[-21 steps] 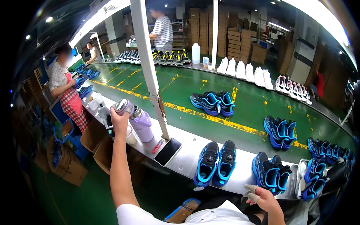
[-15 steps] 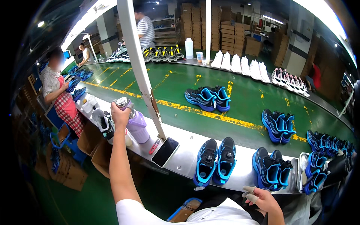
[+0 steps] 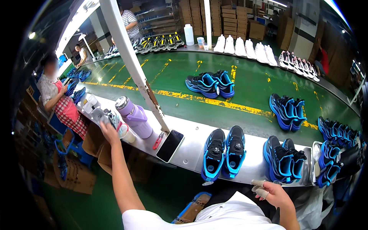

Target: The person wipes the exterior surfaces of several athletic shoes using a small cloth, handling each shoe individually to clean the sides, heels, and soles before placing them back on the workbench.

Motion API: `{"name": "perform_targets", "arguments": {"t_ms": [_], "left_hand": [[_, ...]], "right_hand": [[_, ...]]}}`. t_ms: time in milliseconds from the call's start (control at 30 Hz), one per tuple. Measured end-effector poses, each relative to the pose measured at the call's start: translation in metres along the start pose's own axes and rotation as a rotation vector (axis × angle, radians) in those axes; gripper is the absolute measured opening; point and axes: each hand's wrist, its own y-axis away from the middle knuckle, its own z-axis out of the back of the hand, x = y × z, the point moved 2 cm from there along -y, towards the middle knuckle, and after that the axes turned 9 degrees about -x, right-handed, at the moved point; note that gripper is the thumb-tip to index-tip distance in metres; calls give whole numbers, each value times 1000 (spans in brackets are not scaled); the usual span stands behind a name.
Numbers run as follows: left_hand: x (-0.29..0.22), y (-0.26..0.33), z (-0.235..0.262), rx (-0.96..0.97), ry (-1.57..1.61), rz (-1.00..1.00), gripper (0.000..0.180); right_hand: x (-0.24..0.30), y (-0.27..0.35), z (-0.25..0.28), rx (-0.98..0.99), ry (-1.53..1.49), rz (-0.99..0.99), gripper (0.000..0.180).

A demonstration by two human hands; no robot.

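My left hand (image 3: pixel 110 132) reaches to the far left of the bench and grips a grey-and-white shoe (image 3: pixel 100 115); some of its fingertips are hidden. Beside it stand a lidded tub (image 3: pixel 125 133) and a large lilac bottle (image 3: pixel 135 118) with a metal lid. My right hand (image 3: pixel 274 193) hovers at the bench's front edge, fingers apart and holding nothing. Pale covers sit on some of its fingertips. Just beyond it is a pair of black-and-blue sneakers (image 3: pixel 283 160). Another such pair (image 3: pixel 224 153) stands in front of me.
A phone (image 3: pixel 170 146) and a red-handled tool (image 3: pixel 158 140) lie by a white post (image 3: pixel 132 61). Two sneaker pairs stand on the green belt (image 3: pixel 168 80). White shoes (image 3: pixel 245 50) line its far side. A co-worker (image 3: pixel 57 96) handles blue shoes at left.
My left hand has left the lilac bottle's lid and moved left and nearer, onto the grey shoe. My right hand stays about where it was. The view has shifted slightly.
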Motion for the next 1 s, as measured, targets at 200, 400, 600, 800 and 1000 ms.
{"name": "perform_targets", "arguments": {"t_ms": [200, 400, 600, 800, 1000], "left_hand": [[116, 23, 35, -91, -27, 505, 55], [147, 20, 24, 163, 13, 894, 57], [143, 47, -10, 222, 25, 844, 50], [-9, 147, 28, 290, 75, 128, 33], [-236, 337, 49, 1177, 121, -435, 29]], "right_hand": [[3, 11, 1, -6, 72, 32, 34], [-16, -5, 6, 36, 341, 75, 38], [-19, 18, 16, -47, 332, 36, 39], [-11, 13, 27, -254, 227, 241, 32], [15, -52, -23, -170, 673, 483, 53]]}}
